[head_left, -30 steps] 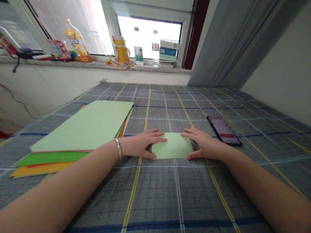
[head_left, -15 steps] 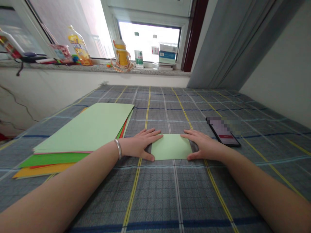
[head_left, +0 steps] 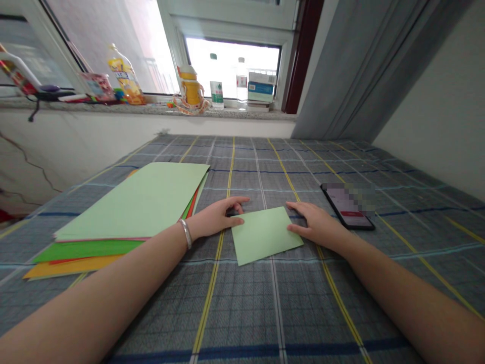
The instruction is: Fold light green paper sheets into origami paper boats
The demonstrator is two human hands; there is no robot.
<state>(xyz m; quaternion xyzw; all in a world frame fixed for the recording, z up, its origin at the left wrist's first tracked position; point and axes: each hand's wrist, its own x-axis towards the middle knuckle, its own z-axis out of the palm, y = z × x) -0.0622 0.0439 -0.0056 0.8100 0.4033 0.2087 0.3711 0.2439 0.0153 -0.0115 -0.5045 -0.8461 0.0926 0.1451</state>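
A small pale green sheet of paper (head_left: pixel 266 237) lies on the plaid cloth between my hands, turned at an angle. My left hand (head_left: pixel 220 215), with a silver bangle at the wrist, has its thumb over the paper's upper left corner. Its index finger stretches out past that corner and the other fingers curl beside it, gripping the corner. At the paper's right side, my right hand (head_left: pixel 318 221) is open. Its thumb touches the right edge, and its fingers extend beyond the upper right corner.
A stack of coloured paper sheets (head_left: pixel 132 202) lies left, a pale green one on top. At right lies a phone (head_left: pixel 352 215), its screen partly blurred. Bottles, a yellow cup (head_left: pixel 191 91) and boxes (head_left: pixel 261 88) line the windowsill (head_left: pixel 151 107). A grey curtain (head_left: pixel 359 60) hangs right.
The small paper has turned counter-clockwise, its lower left corner now nearer me. My left fingers have gone from spread flat to curled at its corner. My right thumb has shifted up along the edge.
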